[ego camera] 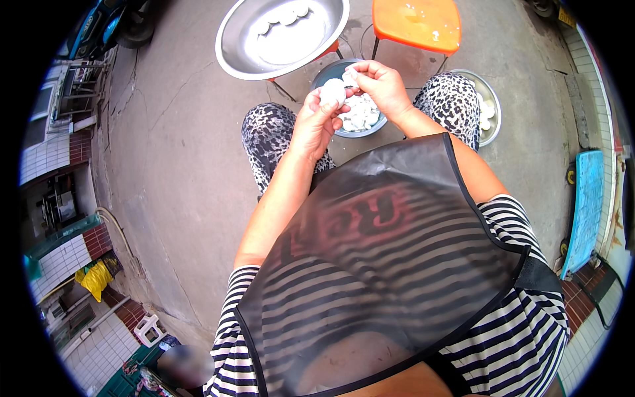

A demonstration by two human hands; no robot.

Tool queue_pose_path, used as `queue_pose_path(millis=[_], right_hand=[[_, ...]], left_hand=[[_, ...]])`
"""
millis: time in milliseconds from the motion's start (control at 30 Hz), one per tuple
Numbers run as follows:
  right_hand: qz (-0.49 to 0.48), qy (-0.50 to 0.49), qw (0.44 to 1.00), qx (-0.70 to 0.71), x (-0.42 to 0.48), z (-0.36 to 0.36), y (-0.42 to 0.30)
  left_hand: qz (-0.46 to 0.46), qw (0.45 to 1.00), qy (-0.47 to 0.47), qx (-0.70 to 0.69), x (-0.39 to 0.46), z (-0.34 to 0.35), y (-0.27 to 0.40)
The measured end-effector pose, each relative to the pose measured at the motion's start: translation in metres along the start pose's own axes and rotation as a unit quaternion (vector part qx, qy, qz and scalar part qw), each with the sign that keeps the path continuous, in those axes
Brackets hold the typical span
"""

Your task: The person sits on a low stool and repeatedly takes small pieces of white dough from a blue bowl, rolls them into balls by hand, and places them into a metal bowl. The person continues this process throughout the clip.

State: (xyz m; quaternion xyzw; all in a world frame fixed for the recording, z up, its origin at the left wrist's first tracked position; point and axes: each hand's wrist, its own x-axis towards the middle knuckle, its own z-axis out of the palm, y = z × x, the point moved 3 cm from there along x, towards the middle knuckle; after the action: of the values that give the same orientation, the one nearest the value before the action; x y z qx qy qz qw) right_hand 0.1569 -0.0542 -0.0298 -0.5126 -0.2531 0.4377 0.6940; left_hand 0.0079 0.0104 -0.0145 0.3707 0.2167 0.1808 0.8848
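Note:
Over a grey-blue basin, my left hand holds a white egg between thumb and fingers. My right hand pinches a small piece of eggshell just beside the egg. White shell pieces lie heaped in the basin below. A large steel bowl stands ahead to the left with several white eggs along its far side. By my right knee, a second metal basin holds more white eggs, partly hidden by the leg.
An orange stool with small white crumbs on its seat stands ahead. A blue platform cart leans at the far right. To the left are a parked scooter, a yellow bag and a white plastic stool. The ground is cracked concrete.

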Motion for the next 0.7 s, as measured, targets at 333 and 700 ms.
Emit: queue_pose_path(millis=[333, 700], right_hand=[[-0.106, 0.033, 0.953, -0.283, 0.003, -0.009, 0.013], [-0.116, -0.061, 0.985, -0.114, -0.008, 0.011, -0.012]], left_hand=[[0.002, 0.996, 0.004, -0.093, -0.001, -0.008, -0.001], [0.012, 0.996, 0.031, -0.081, 0.002, -0.012, -0.004]])
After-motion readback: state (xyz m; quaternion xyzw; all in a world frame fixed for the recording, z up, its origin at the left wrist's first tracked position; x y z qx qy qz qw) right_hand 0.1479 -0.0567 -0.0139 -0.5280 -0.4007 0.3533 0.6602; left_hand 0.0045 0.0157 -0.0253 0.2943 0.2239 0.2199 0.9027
